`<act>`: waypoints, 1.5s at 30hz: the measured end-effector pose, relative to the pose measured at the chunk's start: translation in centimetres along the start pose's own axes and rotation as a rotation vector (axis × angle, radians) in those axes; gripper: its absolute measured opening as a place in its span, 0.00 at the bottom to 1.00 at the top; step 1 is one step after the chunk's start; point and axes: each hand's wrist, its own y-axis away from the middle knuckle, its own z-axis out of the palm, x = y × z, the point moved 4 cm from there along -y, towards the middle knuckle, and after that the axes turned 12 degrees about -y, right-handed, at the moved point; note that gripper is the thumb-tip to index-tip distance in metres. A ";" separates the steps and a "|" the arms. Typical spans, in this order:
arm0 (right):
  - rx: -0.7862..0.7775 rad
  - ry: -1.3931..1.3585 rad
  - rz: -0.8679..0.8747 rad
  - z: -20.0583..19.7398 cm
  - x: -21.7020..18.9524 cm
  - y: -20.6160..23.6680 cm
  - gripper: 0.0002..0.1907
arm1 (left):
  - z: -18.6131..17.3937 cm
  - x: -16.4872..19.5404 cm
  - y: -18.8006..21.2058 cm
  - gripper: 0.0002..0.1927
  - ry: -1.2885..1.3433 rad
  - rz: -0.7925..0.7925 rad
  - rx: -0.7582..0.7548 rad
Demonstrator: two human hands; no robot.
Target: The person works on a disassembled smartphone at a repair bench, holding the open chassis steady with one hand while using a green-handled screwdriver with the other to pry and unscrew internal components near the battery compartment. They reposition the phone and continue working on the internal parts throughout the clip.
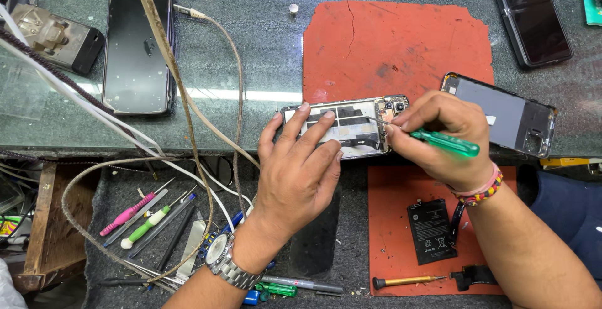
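Two hands are working on the opened phone (342, 130), which is lying face down at the near edge of the red mat (401, 46), half off it onto the glass counter (251, 46). We are pressing our left hand (295, 171) flat over the phone's bare back, fingers spread and grasping nothing, just pinning it in place. Our right hand (439, 136) is gripping the green screwdriver (445, 141) in a pinch, its thin tip touching the frame near the camera corner of the phone. We judge that we are working a screw or a small part by the camera module, midway through stripping the phone down. The next move is calling for a steady downward hold from the left hand and a careful, square turn of the tip, since a slip could mar the board.

Just right of the phone, a removed back cover (501, 115) is resting tilted against the mat's edge. Nearer to us than the phone, on a lower shelf, a black battery (430, 230) is lying on a second red pad (389, 221), with a yellow-handled driver (401, 281) nearer still. Left of the phone, beyond our wrist, loose tools (147, 218) and cables (188, 127) are sprawling over dark felt. Farther left on the counter, a dark phone (138, 49) is sitting plugged into a cord, and far right of the mat another phone (530, 14) is lying. The counter is scuffed green-grey glass; we are seeing nothing of the room beyond it.
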 end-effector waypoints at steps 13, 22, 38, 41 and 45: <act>0.003 0.037 0.016 0.4 -0.2 -0.4 0.10 | 0.1 0.1 0.1 0.07 0.000 -0.009 0.013; 0.009 0.015 0.042 0.8 -0.2 -0.5 0.11 | 0.1 0.1 0.0 0.07 0.003 -0.009 0.017; 0.006 -0.448 0.098 -0.4 0.6 0.0 0.09 | 0.1 0.0 0.1 0.07 0.007 -0.007 0.009; 0.000 -0.334 0.103 -0.2 0.5 0.2 0.09 | 0.1 0.0 0.1 0.07 0.007 -0.006 0.009; 0.002 -0.213 0.067 -0.1 0.4 0.1 0.10 | 0.1 0.0 0.0 0.07 0.013 -0.006 0.008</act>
